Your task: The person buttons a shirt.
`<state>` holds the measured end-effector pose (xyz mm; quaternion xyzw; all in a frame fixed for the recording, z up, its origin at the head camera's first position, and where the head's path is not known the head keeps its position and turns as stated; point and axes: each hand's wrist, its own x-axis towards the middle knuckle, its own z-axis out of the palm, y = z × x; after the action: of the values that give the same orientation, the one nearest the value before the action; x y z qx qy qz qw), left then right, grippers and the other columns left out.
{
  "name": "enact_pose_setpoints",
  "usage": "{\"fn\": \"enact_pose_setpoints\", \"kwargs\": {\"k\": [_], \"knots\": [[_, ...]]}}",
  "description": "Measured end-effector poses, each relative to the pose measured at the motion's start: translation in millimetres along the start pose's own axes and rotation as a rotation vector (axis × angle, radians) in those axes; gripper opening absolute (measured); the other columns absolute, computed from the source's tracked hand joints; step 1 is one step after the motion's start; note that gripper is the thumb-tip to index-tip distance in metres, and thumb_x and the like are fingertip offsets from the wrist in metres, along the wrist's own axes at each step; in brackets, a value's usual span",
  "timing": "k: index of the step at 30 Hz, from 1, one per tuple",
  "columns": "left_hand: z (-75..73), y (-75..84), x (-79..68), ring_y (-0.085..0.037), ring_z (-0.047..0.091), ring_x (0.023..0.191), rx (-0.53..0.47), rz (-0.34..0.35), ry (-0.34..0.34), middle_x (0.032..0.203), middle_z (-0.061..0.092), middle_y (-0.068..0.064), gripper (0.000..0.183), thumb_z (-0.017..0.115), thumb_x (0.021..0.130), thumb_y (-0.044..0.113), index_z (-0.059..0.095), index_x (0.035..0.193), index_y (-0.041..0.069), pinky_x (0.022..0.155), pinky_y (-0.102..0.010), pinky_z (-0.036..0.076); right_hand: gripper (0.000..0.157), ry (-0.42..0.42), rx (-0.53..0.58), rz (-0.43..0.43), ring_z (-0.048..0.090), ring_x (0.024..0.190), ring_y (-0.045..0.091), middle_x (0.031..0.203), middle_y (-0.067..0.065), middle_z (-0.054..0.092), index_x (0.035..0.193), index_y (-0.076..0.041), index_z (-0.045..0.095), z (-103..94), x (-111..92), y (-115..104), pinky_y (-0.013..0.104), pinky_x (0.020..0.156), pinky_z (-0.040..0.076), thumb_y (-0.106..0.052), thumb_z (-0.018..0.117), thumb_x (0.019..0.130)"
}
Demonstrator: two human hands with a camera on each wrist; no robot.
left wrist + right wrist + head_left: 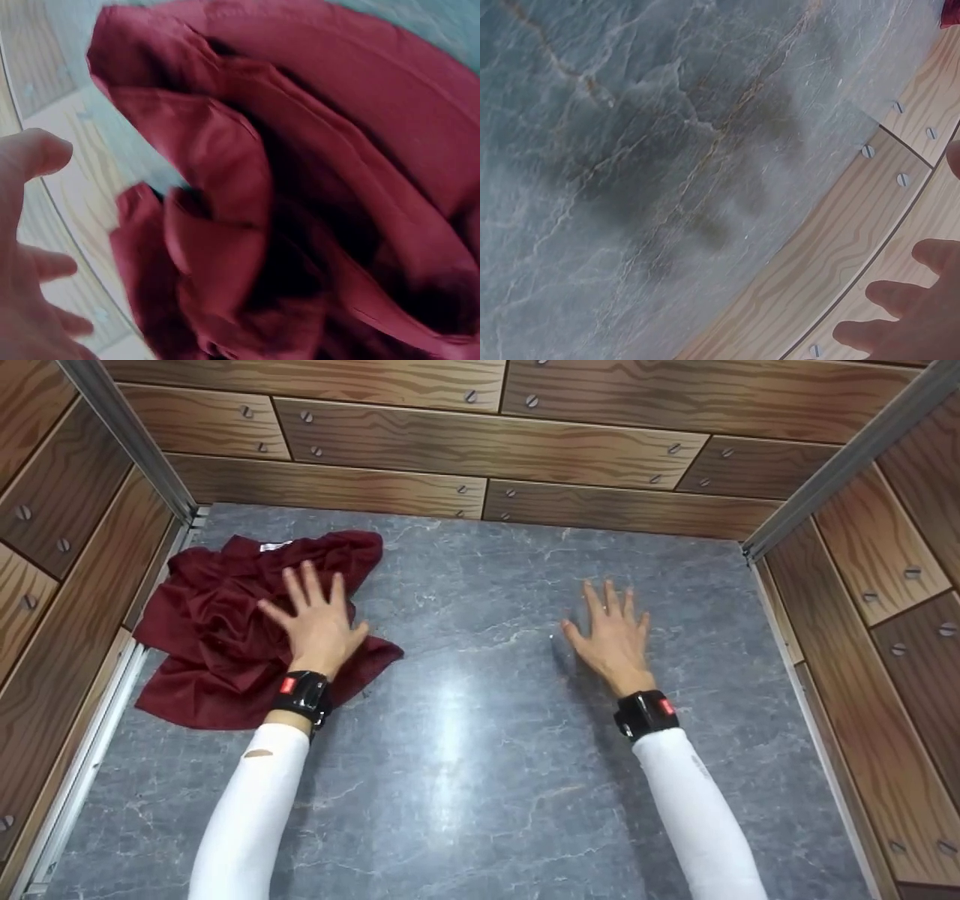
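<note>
A crumpled dark red garment [217, 622] lies at the left of the grey marbled surface, with a small white label [275, 546] near its far edge. My left hand [319, 630] is spread over its right part, fingers apart and holding nothing. In the left wrist view the cloth [225, 142] shows loose folds and a stitched hem, with the fingers at the left edge apart from it. Off to the right, my right hand [615, 641] is spread above the bare surface, holding nothing. Its fingertips [862, 334] show at the lower right of the right wrist view.
Wood-patterned panels stand at the back [480, 442], at the left [82, 577] and at the right [862, 607]. Grey metal posts [840, 457] mark the corners. The garment's left side reaches the left metal rail [97, 750]. Black bands sit on both wrists.
</note>
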<state>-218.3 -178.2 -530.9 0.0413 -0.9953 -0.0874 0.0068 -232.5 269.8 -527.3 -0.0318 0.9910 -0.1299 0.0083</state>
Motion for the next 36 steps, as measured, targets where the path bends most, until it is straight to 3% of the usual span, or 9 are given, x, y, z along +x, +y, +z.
{"fn": "enact_pose_setpoints", "kwargs": {"k": [3, 6, 9, 11, 14, 20, 24, 28, 36], "knots": [[2.7, -10.9, -3.9, -0.058, -0.009, 0.151, -0.068, -0.062, -0.077, 0.166, 0.0, -0.035, 0.1, 0.072, 0.09, 0.053, 0.02, 0.166, 0.015, 0.097, -0.09, -0.007, 0.084, -0.011, 0.005, 0.0, 0.004, 0.154, 0.051, 0.171, 0.019, 0.011, 0.166, -0.022, 0.021, 2.6, -1, -1, 0.075, 0.115, 0.0, -0.061, 0.052, 0.099], [8.1, -15.8, -8.5, -0.063, 0.012, 0.148, -0.12, -0.047, -0.11, 0.157, 0.023, -0.041, 0.092, 0.076, 0.092, 0.04, 0.026, 0.164, 0.014, 0.098, -0.091, 0.012, 0.082, -0.017, 0.011, -0.003, 0.007, 0.154, 0.052, 0.171, 0.02, 0.012, 0.166, -0.021, 0.023, 3.6, -2, -3, 0.076, 0.115, 0.003, -0.06, 0.052, 0.1], [14.4, -11.9, -10.9, -0.061, 0.042, 0.131, -0.132, 0.029, -0.055, 0.139, 0.047, -0.038, 0.074, 0.078, 0.09, 0.023, 0.043, 0.154, 0.01, 0.093, -0.081, 0.036, 0.08, -0.008, 0.009, -0.008, 0.009, 0.153, 0.052, 0.171, 0.021, 0.011, 0.166, -0.019, 0.024, 2.4, -2, -6, 0.076, 0.115, 0.007, -0.056, 0.052, 0.101], [18.8, -4.5, -11.1, -0.056, 0.053, 0.117, -0.132, 0.086, 0.016, 0.127, 0.056, -0.033, 0.053, 0.074, 0.091, 0.012, 0.056, 0.14, 0.006, 0.086, -0.073, 0.045, 0.078, 0.001, 0.006, -0.012, 0.01, 0.153, 0.052, 0.171, 0.021, 0.011, 0.165, -0.018, 0.025, 1.8, -3, -8, 0.076, 0.115, 0.008, -0.053, 0.053, 0.101], [23.9, 11.8, -12.5, -0.051, 0.061, 0.102, -0.145, 0.176, 0.106, 0.114, 0.065, -0.027, 0.03, 0.066, 0.09, 0.001, 0.067, 0.12, 0.003, 0.077, -0.066, 0.051, 0.075, 0.007, 0.003, -0.019, 0.009, 0.154, 0.052, 0.171, 0.022, 0.012, 0.165, -0.017, 0.027, 2.9, -4, -13, 0.076, 0.115, 0.011, -0.048, 0.054, 0.102], [33.5, 54.1, -23.3, -0.045, 0.067, 0.089, -0.195, 0.345, 0.187, 0.104, 0.07, -0.018, 0.025, 0.066, 0.088, -0.003, 0.073, 0.11, 0.004, 0.07, -0.058, 0.055, 0.066, 0.0, 0.024, -0.076, 0.019, 0.151, 0.053, 0.168, 0.022, 0.022, 0.159, -0.013, 0.039, 13.0, -8, -35, 0.073, 0.114, 0.021, -0.038, 0.057, 0.101], [37.8, 86.9, -36.9, -0.041, 0.067, 0.087, -0.22, 0.446, 0.167, 0.101, 0.068, -0.014, 0.023, 0.067, 0.087, -0.002, 0.072, 0.108, 0.006, 0.066, -0.056, 0.057, 0.059, -0.03, 0.101, -0.139, 0.03, 0.148, 0.051, 0.162, 0.026, 0.034, 0.153, -0.005, 0.046, 22.5, -7, -51, 0.066, 0.116, 0.028, -0.031, 0.058, 0.102], [43.3, 116.6, -51.7, -0.038, 0.068, 0.087, -0.26, 0.526, 0.131, 0.1, 0.067, -0.012, 0.022, 0.069, 0.086, 0.0, 0.071, 0.106, 0.007, 0.064, -0.053, 0.058, 0.057, -0.083, 0.163, -0.145, 0.036, 0.148, 0.044, 0.16, 0.025, 0.038, 0.152, -0.003, 0.048, 30.6, -6, -65, 0.058, 0.119, 0.029, -0.033, 0.057, 0.103], [53.9, 164.9, -72.4, -0.033, 0.068, 0.086, -0.292, 0.631, 0.095, 0.102, 0.065, -0.011, 0.022, 0.071, 0.087, 0.003, 0.071, 0.109, 0.006, 0.066, -0.047, 0.059, 0.073, -0.131, 0.146, 0.012, 0.036, 0.147, 0.043, 0.162, 0.024, 0.036, 0.159, -0.002, 0.036, 38.4, 3, -74, 0.058, 0.116, 0.032, -0.05, 0.048, 0.106]]}}
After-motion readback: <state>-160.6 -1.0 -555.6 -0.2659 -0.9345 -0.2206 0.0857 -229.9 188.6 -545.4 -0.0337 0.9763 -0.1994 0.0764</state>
